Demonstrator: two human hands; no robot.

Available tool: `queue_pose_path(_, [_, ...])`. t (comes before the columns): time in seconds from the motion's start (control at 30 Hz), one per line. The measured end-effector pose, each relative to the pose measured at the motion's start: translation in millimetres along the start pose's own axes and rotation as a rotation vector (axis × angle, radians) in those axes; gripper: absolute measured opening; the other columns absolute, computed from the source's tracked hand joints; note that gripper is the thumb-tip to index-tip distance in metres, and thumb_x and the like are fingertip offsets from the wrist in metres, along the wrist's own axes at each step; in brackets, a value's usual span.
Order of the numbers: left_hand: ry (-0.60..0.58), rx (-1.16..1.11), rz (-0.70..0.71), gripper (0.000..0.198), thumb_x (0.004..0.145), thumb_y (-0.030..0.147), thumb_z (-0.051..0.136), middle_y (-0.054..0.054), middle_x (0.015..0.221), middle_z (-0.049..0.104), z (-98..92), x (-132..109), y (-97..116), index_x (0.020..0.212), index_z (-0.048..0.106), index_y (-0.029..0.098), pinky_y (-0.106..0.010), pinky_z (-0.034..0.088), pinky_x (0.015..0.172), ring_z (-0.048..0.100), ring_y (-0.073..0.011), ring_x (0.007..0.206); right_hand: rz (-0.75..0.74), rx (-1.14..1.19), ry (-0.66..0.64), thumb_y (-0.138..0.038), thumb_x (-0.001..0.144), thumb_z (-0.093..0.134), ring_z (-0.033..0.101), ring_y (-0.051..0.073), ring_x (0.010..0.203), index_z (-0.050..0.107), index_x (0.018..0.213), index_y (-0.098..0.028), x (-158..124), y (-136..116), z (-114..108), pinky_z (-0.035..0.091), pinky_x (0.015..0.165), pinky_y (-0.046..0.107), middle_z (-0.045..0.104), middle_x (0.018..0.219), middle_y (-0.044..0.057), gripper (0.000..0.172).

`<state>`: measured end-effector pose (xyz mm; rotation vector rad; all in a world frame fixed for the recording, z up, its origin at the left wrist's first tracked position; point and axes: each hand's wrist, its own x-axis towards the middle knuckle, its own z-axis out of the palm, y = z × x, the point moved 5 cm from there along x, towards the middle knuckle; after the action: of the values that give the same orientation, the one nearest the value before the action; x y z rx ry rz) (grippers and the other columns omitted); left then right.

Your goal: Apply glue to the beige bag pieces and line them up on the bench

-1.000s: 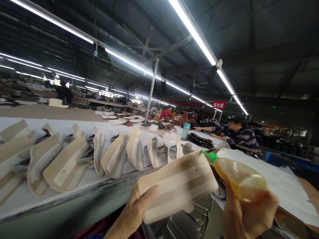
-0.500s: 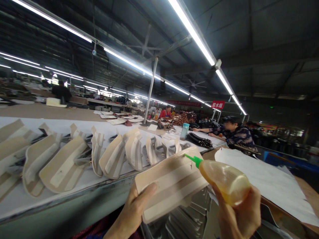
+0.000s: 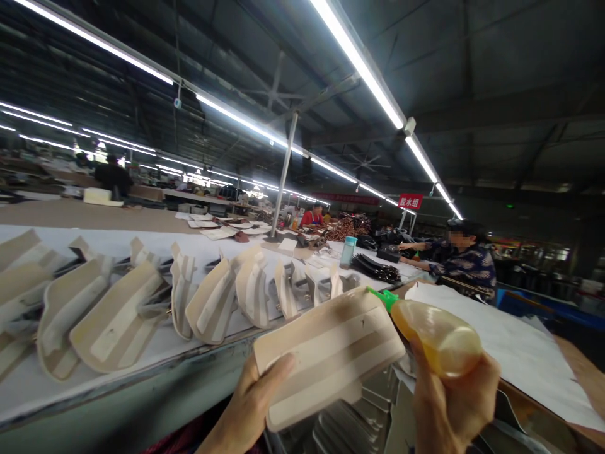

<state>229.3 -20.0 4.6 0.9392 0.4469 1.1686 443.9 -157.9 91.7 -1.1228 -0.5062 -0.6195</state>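
My left hand point(image 3: 258, 400) grips the lower left end of a beige striped panel point(image 3: 326, 359), its thumb lying on the face. The panel is tilted, with its far end raised. In my right hand point(image 3: 456, 400) is a clear squeeze bottle point(image 3: 439, 334) of yellowish liquid. Its green nozzle point(image 3: 385, 298) points left, the tip at the panel's upper right edge; whether it touches is hard to tell. Curved beige pieces point(image 3: 118, 315) stand in a row on the white-covered table to the left.
A white sheet point(image 3: 505, 347) lies at the right. Stacked panels point(image 3: 347, 429) are below the held panel. A turquoise-lidded bottle point(image 3: 348, 252) and black strips point(image 3: 375, 267) stand behind. A person in a patterned shirt point(image 3: 472, 265) works at the back right.
The nozzle tip has moved right along the panel's upper edge, and my right hand with the bottle has shifted slightly right. The person in the patterned shirt sits more upright, farther right.
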Motion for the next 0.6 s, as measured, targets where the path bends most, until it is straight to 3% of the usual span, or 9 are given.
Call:
queue_pose_path(0.17, [-0.022,0.056,-0.023,0.059,0.076,0.045,0.077,-0.012,0.119,0.074,-6.1,3.1,-7.7,0.126,0.067,0.016,-0.039,0.054,0.088,0.065,-0.0352,0.112,-0.017,-0.002,-0.019,-0.052,0.054,0.085,0.057,0.025,0.085,0.06,0.101,-0.015,2.4,4.7,1.2,0.049,0.078,0.041,0.06,0.091,0.006,0.065])
queue_pose_path(0.3, [-0.053,0.072,0.004,0.062,0.075,0.046,0.077,-0.012,0.118,0.074,-6.1,4.3,-8.0,0.129,0.065,0.017,-0.039,0.053,0.092,0.064,-0.0348,0.113,-0.002,-0.052,-0.003,-0.046,0.056,0.086,0.058,0.025,0.088,0.059,0.103,-0.015,2.2,1.7,-1.1,0.049,0.078,0.039,0.061,0.096,0.007,0.062])
queue_pose_path(0.47, [0.032,0.033,-0.003,0.07,0.071,0.044,0.082,-0.011,0.114,0.076,-8.4,3.8,-7.3,0.133,0.062,0.018,-0.036,0.055,0.087,0.067,-0.0327,0.106,-0.009,-0.019,0.088,-0.051,0.058,0.083,0.056,0.024,0.088,0.055,0.095,-0.021,2.3,-13.1,-3.3,0.049,0.079,0.038,0.058,0.092,0.005,0.056])
queue_pose_path(0.6, [0.02,0.006,-0.021,0.071,0.07,0.043,0.083,-0.01,0.106,0.079,-5.3,2.4,-3.8,0.132,0.063,0.017,-0.034,0.057,0.082,0.07,-0.0316,0.102,-0.045,0.016,0.16,-0.046,0.06,0.085,0.053,0.025,0.094,0.055,0.095,-0.024,0.7,-11.0,-12.1,0.044,0.086,0.037,0.055,0.097,0.003,0.051])
